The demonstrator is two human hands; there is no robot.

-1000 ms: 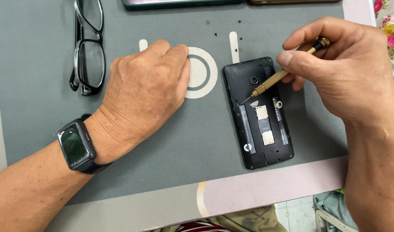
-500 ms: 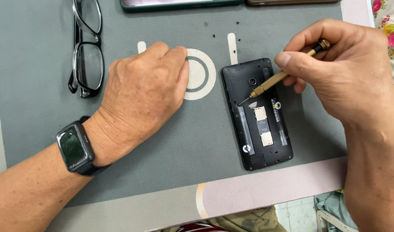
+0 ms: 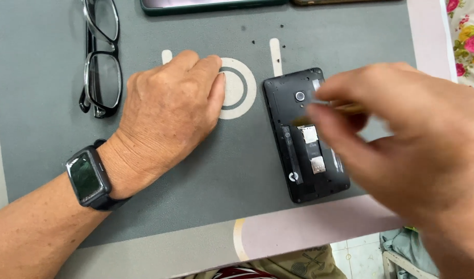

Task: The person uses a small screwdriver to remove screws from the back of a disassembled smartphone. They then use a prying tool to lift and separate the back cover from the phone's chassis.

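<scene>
Your left hand lies palm down on the grey work mat, fingers curled loosely under and gripping nothing, its fingertips at the edge of the white ring mark printed on the mat. A dark smartwatch sits on that wrist, and the forearm runs off toward the lower left corner.

Your right hand comes in from the right, blurred and close to the camera, fingers pinched around a thin yellowish tool; the tool is too smeared to tell its kind. Its tip hangs over the upper half of the opened black phone.

That phone lies flat on the mat, back cover off, just right of the ring mark, with its round camera lens near the top and small metal card slots in the middle.

A pair of black-framed glasses rests folded at the mat's upper left. Another phone's dark green edge shows along the top. A few tiny dark specks, perhaps screws, lie above the opened phone.
</scene>
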